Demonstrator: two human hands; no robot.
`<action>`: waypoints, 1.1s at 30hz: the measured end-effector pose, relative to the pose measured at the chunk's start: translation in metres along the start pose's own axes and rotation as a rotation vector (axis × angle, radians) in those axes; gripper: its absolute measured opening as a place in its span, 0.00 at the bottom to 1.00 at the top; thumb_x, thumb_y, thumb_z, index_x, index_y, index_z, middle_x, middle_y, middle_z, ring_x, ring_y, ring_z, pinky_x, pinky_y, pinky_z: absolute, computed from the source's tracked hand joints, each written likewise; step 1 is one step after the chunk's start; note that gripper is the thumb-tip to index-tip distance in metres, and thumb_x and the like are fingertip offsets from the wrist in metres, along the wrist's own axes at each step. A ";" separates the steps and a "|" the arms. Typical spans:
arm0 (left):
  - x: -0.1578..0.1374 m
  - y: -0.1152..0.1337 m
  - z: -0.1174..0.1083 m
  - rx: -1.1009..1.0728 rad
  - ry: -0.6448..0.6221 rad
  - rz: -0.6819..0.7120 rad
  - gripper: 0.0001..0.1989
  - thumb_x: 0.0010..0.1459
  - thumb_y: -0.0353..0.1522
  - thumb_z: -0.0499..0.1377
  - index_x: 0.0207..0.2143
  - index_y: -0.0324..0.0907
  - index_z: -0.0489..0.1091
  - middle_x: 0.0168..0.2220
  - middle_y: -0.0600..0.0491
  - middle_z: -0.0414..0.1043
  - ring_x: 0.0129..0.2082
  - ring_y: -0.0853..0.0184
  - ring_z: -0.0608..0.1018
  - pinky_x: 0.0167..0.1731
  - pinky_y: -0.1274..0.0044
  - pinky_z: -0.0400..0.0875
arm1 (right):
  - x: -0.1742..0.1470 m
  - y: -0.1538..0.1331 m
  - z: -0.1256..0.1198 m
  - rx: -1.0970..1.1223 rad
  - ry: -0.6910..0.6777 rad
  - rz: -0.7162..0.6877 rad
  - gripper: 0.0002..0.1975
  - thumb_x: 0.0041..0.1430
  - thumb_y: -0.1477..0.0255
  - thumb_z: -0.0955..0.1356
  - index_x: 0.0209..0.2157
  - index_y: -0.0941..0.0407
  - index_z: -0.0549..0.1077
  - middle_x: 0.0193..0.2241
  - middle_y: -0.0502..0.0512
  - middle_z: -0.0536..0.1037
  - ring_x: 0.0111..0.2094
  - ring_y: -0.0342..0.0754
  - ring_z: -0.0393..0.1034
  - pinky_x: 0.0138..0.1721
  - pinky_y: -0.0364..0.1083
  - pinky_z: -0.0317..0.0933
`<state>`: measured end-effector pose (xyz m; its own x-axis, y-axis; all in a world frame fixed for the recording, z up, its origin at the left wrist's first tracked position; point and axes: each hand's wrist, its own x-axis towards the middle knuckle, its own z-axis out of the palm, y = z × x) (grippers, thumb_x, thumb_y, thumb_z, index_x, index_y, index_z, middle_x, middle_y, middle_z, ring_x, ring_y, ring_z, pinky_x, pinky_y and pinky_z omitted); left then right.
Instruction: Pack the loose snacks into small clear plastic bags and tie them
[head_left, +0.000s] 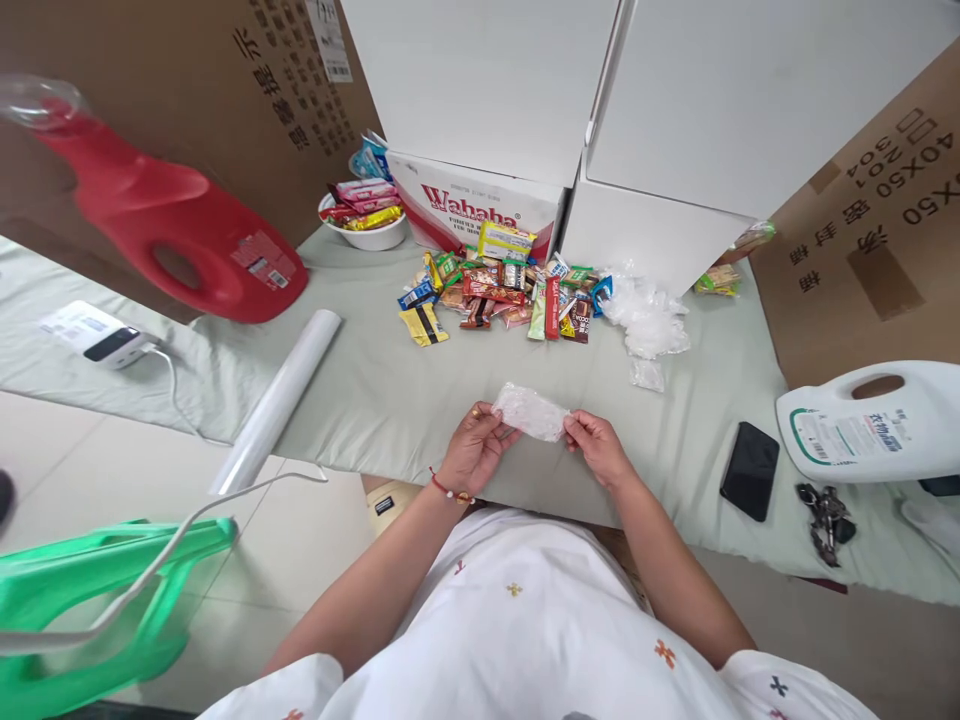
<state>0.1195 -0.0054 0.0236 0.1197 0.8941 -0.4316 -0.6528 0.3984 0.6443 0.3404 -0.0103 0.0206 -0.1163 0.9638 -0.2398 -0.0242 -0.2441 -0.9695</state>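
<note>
A small clear plastic bag [531,412], wrinkled and flat, is stretched between my two hands above the front of the cloth-covered table. My left hand [478,447] pinches its left end between thumb and fingers. At the right end, the fingertips of my right hand [596,447] are closed on its corner. Beyond the bag lies a heap of small wrapped snacks [495,285] in many colours. Beside the heap, to the right, is a pile of clear plastic bags [646,318], with a single flat one in front of it.
A white bowl of packets [373,236] stands behind left, near a Wahaha carton [480,205]. A red detergent jug [180,220] and a white roll [281,400] are at left. On the right are a phone [750,470], keys [827,522] and a white jug [874,420].
</note>
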 end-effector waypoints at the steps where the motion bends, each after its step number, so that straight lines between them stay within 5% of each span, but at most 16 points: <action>1: 0.000 0.000 0.000 -0.004 0.003 0.013 0.21 0.44 0.35 0.73 0.33 0.44 0.63 0.35 0.58 0.75 0.38 0.67 0.79 0.49 0.64 0.75 | -0.002 0.000 -0.001 -0.030 0.015 -0.020 0.22 0.56 0.49 0.73 0.27 0.54 0.74 0.22 0.47 0.67 0.25 0.43 0.59 0.28 0.43 0.57; 6: -0.006 0.000 0.005 0.264 0.228 0.183 0.20 0.47 0.41 0.71 0.31 0.44 0.63 0.29 0.60 0.69 0.26 0.74 0.73 0.27 0.81 0.68 | -0.014 -0.001 0.000 -0.311 0.233 -0.261 0.16 0.65 0.55 0.68 0.32 0.52 0.77 0.28 0.51 0.71 0.28 0.46 0.63 0.31 0.46 0.60; 10: -0.011 -0.007 0.021 0.418 -0.001 -0.017 0.24 0.55 0.53 0.63 0.30 0.42 0.69 0.28 0.55 0.71 0.22 0.72 0.72 0.19 0.80 0.58 | -0.028 -0.004 0.009 -0.694 0.212 -0.518 0.12 0.69 0.63 0.65 0.38 0.50 0.80 0.36 0.58 0.77 0.38 0.53 0.69 0.42 0.52 0.64; 13: -0.008 -0.017 0.032 0.457 -0.013 0.000 0.21 0.48 0.49 0.69 0.32 0.41 0.72 0.30 0.54 0.73 0.25 0.70 0.74 0.21 0.79 0.61 | -0.037 -0.004 0.018 -0.797 0.083 -0.568 0.12 0.69 0.65 0.64 0.39 0.50 0.81 0.37 0.59 0.79 0.40 0.55 0.68 0.44 0.55 0.64; 16: -0.002 -0.025 0.034 0.537 0.028 0.108 0.15 0.47 0.43 0.70 0.29 0.42 0.74 0.23 0.57 0.70 0.23 0.70 0.70 0.23 0.78 0.62 | -0.039 -0.003 0.020 -0.622 -0.003 -0.455 0.11 0.68 0.62 0.66 0.41 0.50 0.80 0.39 0.58 0.80 0.40 0.54 0.70 0.45 0.54 0.66; 21: -0.005 -0.031 0.030 0.708 0.038 0.266 0.11 0.49 0.40 0.68 0.26 0.43 0.75 0.23 0.56 0.71 0.24 0.70 0.68 0.27 0.77 0.62 | -0.023 -0.002 0.021 -0.214 0.138 -0.118 0.16 0.62 0.53 0.69 0.39 0.51 0.77 0.36 0.53 0.79 0.36 0.50 0.70 0.36 0.47 0.66; 27: -0.009 -0.025 0.025 0.526 -0.063 0.135 0.18 0.48 0.45 0.71 0.29 0.41 0.73 0.23 0.58 0.68 0.24 0.72 0.66 0.27 0.78 0.61 | -0.008 -0.002 0.027 0.031 0.091 -0.034 0.18 0.56 0.52 0.73 0.30 0.52 0.75 0.24 0.47 0.71 0.27 0.44 0.63 0.33 0.45 0.61; 33: -0.006 -0.010 0.012 0.301 0.025 0.139 0.21 0.46 0.46 0.73 0.32 0.42 0.70 0.26 0.59 0.67 0.26 0.73 0.67 0.28 0.79 0.62 | -0.008 0.003 0.001 0.310 0.237 0.109 0.22 0.44 0.51 0.78 0.30 0.52 0.73 0.25 0.47 0.72 0.26 0.44 0.64 0.28 0.43 0.61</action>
<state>0.1343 -0.0119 0.0276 0.0241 0.9402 -0.3396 -0.4112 0.3190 0.8539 0.3398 -0.0186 0.0197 0.0965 0.9197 -0.3805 -0.3273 -0.3317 -0.8848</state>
